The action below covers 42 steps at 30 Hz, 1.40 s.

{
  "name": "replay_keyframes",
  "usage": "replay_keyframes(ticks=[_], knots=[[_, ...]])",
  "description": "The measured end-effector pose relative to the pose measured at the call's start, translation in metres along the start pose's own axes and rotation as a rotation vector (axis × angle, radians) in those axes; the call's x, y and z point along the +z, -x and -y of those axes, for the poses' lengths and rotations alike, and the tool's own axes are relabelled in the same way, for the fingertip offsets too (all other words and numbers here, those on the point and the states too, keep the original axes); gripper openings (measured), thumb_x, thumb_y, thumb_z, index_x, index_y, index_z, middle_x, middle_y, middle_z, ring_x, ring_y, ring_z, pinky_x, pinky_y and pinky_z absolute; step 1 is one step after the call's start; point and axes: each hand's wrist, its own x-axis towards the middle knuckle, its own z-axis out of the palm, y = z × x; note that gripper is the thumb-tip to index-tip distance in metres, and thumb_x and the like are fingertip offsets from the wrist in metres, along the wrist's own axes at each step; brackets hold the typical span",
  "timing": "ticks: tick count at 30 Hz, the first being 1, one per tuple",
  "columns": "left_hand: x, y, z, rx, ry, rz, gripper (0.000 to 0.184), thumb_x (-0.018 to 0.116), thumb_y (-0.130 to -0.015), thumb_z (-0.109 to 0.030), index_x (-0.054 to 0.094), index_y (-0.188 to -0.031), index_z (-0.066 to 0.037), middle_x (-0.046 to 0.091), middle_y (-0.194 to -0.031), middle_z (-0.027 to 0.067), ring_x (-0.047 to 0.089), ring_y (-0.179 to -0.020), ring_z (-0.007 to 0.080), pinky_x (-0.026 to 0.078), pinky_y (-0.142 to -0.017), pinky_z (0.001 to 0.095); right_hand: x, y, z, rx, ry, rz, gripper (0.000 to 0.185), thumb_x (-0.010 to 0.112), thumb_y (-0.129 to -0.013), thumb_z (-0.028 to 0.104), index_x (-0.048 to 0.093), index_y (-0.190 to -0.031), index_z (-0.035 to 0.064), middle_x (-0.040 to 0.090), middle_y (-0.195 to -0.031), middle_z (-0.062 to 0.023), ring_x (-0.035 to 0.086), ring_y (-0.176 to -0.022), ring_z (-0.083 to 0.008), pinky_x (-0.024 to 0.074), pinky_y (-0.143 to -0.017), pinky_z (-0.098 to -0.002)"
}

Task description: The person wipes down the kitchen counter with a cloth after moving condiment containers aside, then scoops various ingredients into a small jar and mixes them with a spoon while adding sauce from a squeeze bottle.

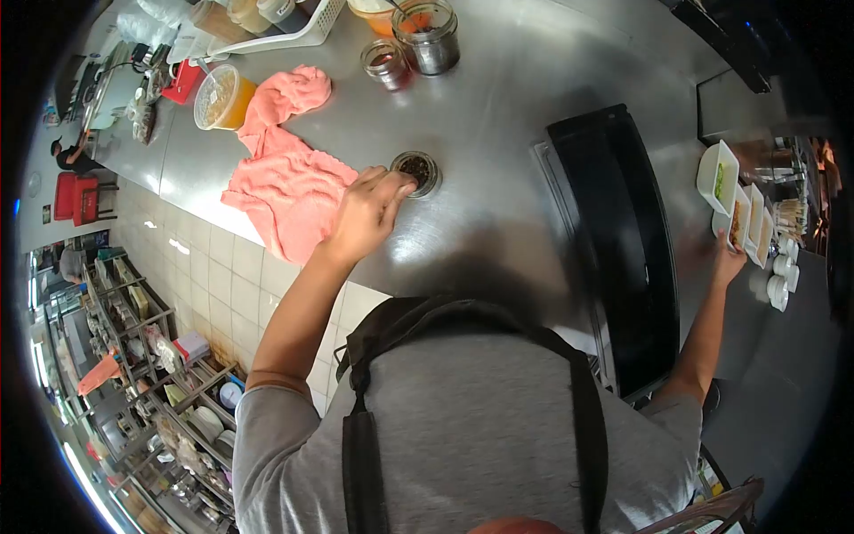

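The left hand's grip (366, 212) is nearly closed at the mouth of a small round clear-glass jar with dark contents (436, 174), upright on the shiny steel desk (498, 107); any pinched contents are hidden. Light fingers should keep it from tipping. The right hand (729, 260) touches a white rectangular tray (721, 222), its hold unclear.

no text, label, brand or number can be read. any print on the dark bottle (283, 12) in the white basket (313, 32), or on the pale box (192, 347) among the shelves (142, 313), is too small and blurred to make out.
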Motion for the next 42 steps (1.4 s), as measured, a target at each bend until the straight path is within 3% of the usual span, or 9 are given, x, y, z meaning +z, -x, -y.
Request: replay_keyframes(ticks=[8, 14, 20, 26, 30, 33, 35, 39, 42], knots=[[-0.001, -0.009, 0.018, 0.092, 0.043, -0.008, 0.007, 0.066, -0.091, -0.007, 0.067, -0.094, -0.001, 0.063, -0.079, 0.0142, 0.059, -0.074, 0.0326, 0.048, -0.069, 0.0419, -0.061, 0.059, 0.023, 0.067, 0.104, -0.122, 0.076, 0.094, -0.067, 0.045, 0.054, -0.105, -0.0086, 0.062, -0.101, -0.0193, 0.062, -0.094, -0.0255, 0.0493, -0.088, -0.035], [-0.02, -0.013, 0.021, 0.139, 0.117, -0.022, 0.008, 0.066, -0.091, -0.007, 0.067, -0.094, 0.0, 0.063, -0.079, 0.0148, 0.06, -0.075, 0.0338, 0.049, -0.07, 0.043, -0.12, 0.082, 0.043, 0.075, -0.026, -0.23, 0.051, 0.091, -0.075, 0.021, 0.055, -0.102, -0.0038, 0.067, -0.106, -0.0164, 0.064, -0.091, -0.018, 0.0509, -0.084, -0.0297], [-0.016, -0.011, 0.029, 0.256, 0.148, -0.042, 0.007, 0.065, -0.092, -0.005, 0.067, -0.095, 0.0, 0.065, -0.083, 0.0156, 0.059, -0.072, 0.0344, 0.048, -0.069, 0.0441, -0.111, 0.114, 0.052, 0.031, -0.095, -0.281, 0.06, 0.093, -0.073, 0.023, 0.049, -0.107, 0.0022, 0.058, -0.103, -0.0122, 0.057, -0.096, -0.019, 0.046, -0.086, -0.028], [-0.033, -0.003, 0.016, 0.221, 0.105, -0.008, 0.009, 0.06, -0.097, -0.003, 0.065, -0.099, 0.003, 0.065, -0.084, 0.014, 0.06, -0.069, 0.026, 0.048, -0.065, 0.0377, -0.104, 0.197, 0.214, -0.095, -0.485, -0.197, 0.061, 0.089, -0.077, 0.013, 0.046, -0.12, 0.0065, 0.053, -0.119, -0.0093, 0.057, -0.108, -0.019, 0.0473, -0.092, -0.0303], [-0.06, -0.009, 0.0, -0.18, 0.591, -0.201, 0.02, 0.048, -0.106, -0.008, 0.063, -0.104, 0.005, 0.065, -0.084, 0.0081, 0.056, -0.064, 0.01, 0.043, -0.058, 0.0244, -0.071, 0.268, 0.348, -0.117, -0.57, 0.101, 0.084, 0.087, -0.066, -0.001, 0.037, -0.134, 0.0088, 0.045, -0.131, -0.0103, 0.055, -0.121, -0.0245, 0.049, -0.103, -0.0389], [-0.088, -0.015, -0.035, -0.039, 0.799, -0.434, 0.02, 0.047, -0.105, -0.008, 0.061, -0.109, 0.006, 0.064, -0.083, 0.0109, 0.057, -0.065, 0.0113, 0.042, -0.057, 0.0235, -0.026, 0.308, 0.4, -0.236, -0.74, 0.305, 0.098, 0.085, -0.062, -0.004, 0.031, -0.143, 0.0081, 0.042, -0.137, -0.0139, 0.051, -0.128, -0.028, 0.048, -0.108, -0.0434], [-0.095, -0.019, -0.052, 0.291, 0.948, -0.269, 0.02, 0.046, -0.105, -0.007, 0.061, -0.109, 0.007, 0.065, -0.083, 0.0118, 0.058, -0.067, 0.0117, 0.041, -0.056, 0.0239, -0.006, 0.33, 0.426, -0.253, -0.782, 0.412, 0.105, 0.083, -0.062, -0.005, 0.027, -0.149, 0.0077, 0.038, -0.142, -0.0163, 0.047, -0.132, -0.0303, 0.046, -0.111, -0.0459], [-0.077, -0.034, -0.057, 0.475, 0.362, -0.174, 0.021, 0.066, -0.085, 0.006, 0.064, -0.105, 0.005, 0.063, -0.078, 0.0116, 0.055, -0.062, 0.0249, 0.043, -0.058, 0.0361, 0.011, 0.35, 0.464, -0.286, -0.745, 0.538, 0.104, 0.084, -0.063, -0.003, 0.028, -0.151, 0.0073, 0.035, -0.142, -0.0179, 0.043, -0.135, -0.0334, 0.0469, -0.109, -0.0471], [-0.061, -0.036, -0.041, 0.546, 0.135, -0.209, 0.015, 0.062, -0.088, 0.007, 0.063, -0.103, 0.005, 0.066, -0.082, 0.015, 0.056, -0.063, 0.0255, 0.042, -0.057, 0.0336, 0.013, 0.356, 0.47, -0.384, -0.697, 0.52, 0.103, 0.085, -0.062, -0.002, 0.03, -0.149, 0.0077, 0.036, -0.14, -0.0186, 0.045, -0.132, -0.0343, 0.0482, -0.106, -0.047]])
